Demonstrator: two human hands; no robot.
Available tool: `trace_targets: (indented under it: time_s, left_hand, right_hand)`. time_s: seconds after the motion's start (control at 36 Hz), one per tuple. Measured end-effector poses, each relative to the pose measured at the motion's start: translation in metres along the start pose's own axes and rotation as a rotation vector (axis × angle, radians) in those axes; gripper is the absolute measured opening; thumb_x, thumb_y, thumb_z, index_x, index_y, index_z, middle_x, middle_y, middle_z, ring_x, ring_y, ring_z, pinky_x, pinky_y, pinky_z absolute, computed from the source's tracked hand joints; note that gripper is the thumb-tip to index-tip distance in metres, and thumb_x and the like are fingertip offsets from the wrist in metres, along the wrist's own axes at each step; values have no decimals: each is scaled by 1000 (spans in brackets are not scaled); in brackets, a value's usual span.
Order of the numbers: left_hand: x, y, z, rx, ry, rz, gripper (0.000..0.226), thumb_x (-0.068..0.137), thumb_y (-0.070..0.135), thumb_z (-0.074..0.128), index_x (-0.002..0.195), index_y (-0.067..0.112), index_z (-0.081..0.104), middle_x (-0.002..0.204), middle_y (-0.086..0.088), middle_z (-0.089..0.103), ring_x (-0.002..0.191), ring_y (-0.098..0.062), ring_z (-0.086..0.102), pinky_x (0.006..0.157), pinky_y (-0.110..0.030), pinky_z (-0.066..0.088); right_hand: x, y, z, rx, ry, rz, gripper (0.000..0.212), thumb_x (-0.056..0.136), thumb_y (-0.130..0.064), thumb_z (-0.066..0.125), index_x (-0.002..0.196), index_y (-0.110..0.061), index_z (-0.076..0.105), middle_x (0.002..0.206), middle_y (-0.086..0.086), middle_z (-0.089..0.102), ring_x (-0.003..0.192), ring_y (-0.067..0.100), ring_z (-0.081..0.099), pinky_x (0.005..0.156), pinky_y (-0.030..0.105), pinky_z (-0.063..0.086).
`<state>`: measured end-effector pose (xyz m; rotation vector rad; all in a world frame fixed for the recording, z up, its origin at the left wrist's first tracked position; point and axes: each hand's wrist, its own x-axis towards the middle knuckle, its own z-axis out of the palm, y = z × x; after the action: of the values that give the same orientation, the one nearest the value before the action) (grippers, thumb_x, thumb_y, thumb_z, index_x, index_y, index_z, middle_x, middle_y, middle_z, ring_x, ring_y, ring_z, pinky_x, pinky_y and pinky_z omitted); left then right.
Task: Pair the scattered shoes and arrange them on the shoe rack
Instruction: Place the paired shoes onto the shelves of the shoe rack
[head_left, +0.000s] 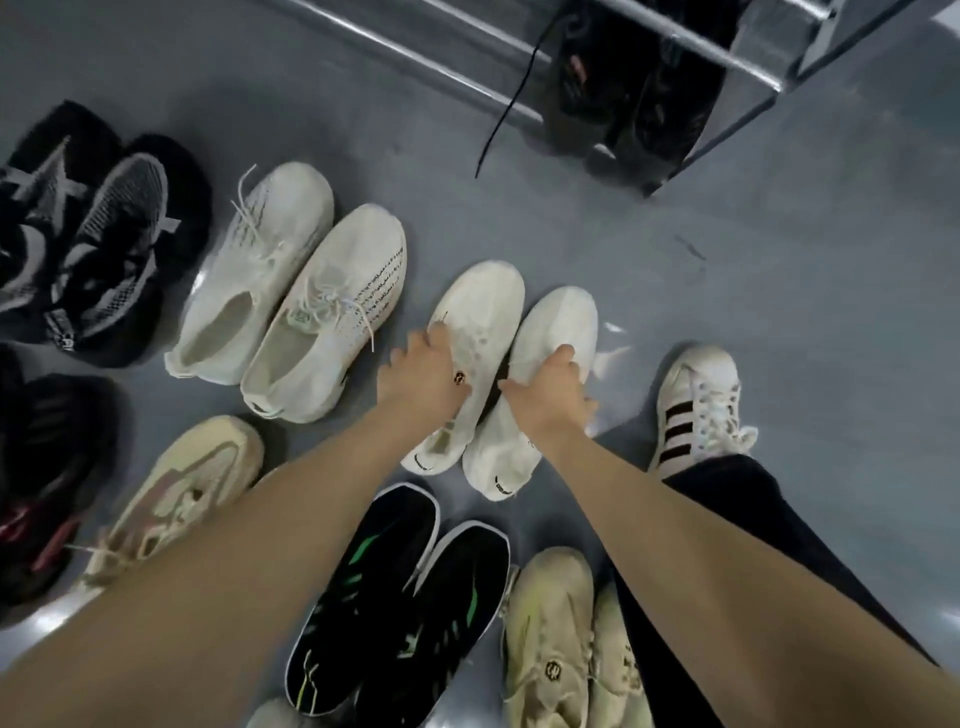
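Grey glossy floor (779, 260) carries shoes scattered around a person who reaches down with both bare arms.

Left hand (421, 379) grips the left white shoe (480, 322) across its upper, fingers curled over the far side. Right hand (550, 395) grips the right white shoe (558, 332) the same way, thumb toward the gap between the two. Both shoes sit side by side, touching along their inner edges, toes pointing away from the person, soles on or just at the floor; which, I cannot tell.

Left of the left hand lies a cream laced pair (291, 296), side by side. Further left, a black-and-grey pair (98, 244) overlaps. Near the left forearm rests a single beige shoe (182, 493), and beyond it dark shoes (41, 467) with red accents.

Between the forearms, close to the person, a black pair (395, 597) with green stripes lies together. Under the right forearm sits a pale yellow pair (550, 639).

Right of the right hand, a striped sneaker (696, 410) is worn on the person's foot, below a dark trouser leg (753, 519).

Beyond both hands stands the metal rack (727, 57), with black shoes (639, 88) on its lower bars and a lace (511, 109) hanging down.
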<state>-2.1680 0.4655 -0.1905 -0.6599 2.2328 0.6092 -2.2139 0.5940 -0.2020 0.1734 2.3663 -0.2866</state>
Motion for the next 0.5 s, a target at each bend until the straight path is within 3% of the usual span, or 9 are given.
trace_targets:
  time_s: [0.14, 0.25, 0.33, 0.5]
  left_hand:
    - [11, -3, 16, -76, 96, -11, 61, 89, 10, 54, 139, 14, 20, 128, -17, 35, 104, -39, 53, 74, -41, 43]
    - [6, -7, 8, -30, 148, 2, 53, 89, 1, 55, 132, 11, 28, 119, -17, 41, 92, -38, 58, 66, -39, 42]
    - [-8, -6, -12, 1, 198, 14, 48, 90, 1, 52, 132, 10, 31, 119, -17, 43, 92, -39, 59, 66, -39, 42]
    - [-42, 3, -71, 0, 273, 14, 47, 88, -7, 42, 132, 8, 33, 120, -18, 45, 89, -38, 58, 63, -37, 37]
  right_hand:
    - [5, -6, 12, 108, 61, -34, 46, 85, -21, 62, 120, -10, 34, 119, 7, 52, 112, 29, 51, 92, 43, 31]
    - [0, -6, 0, 126, 104, -93, 24, 89, -4, 44, 112, -10, 39, 103, 7, 58, 99, 31, 55, 92, 38, 31]
    - [-13, -12, -19, 91, 135, -189, 21, 89, -2, 39, 108, -11, 41, 91, 2, 55, 91, 28, 54, 88, 37, 32]
    - [-42, -49, -67, -18, 160, -377, 25, 89, -7, 40, 112, -14, 45, 101, 4, 62, 93, 27, 55, 80, 36, 28]
